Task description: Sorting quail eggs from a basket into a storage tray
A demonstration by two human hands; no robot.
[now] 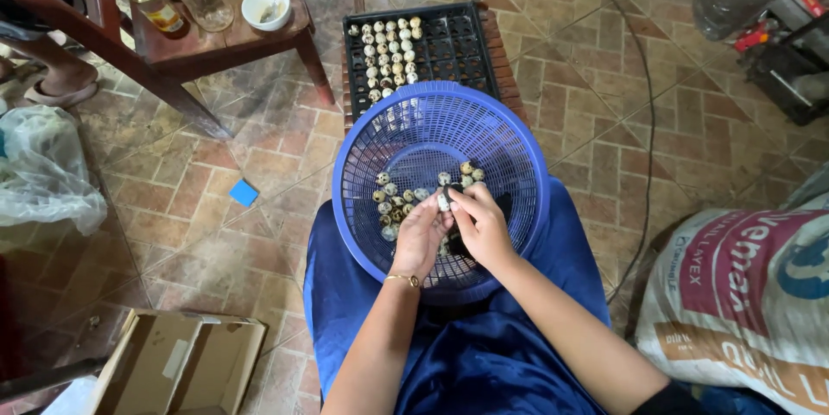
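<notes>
A round blue plastic basket (518, 164) rests on my lap, with several small speckled eggs (393, 199) lying in its bottom. Both hands reach into it. My left hand (420, 234), a gold bracelet on its wrist, curls around a few of the eggs. My right hand (479, 221) sits close beside it, fingertips pinching one speckled egg (443, 202). Beyond the basket, a black plastic egg tray (462, 44) lies on a wooden bench, its left cells filled with several more speckled eggs (389, 57).
A wooden table (216, 39) at the upper left carries a jar, a bottle and a white cup with a spoon. An open cardboard box (177, 363) lies lower left, a plastic bag (43, 169) at left, a large printed sack (743, 294) at right. A cable crosses the tiled floor.
</notes>
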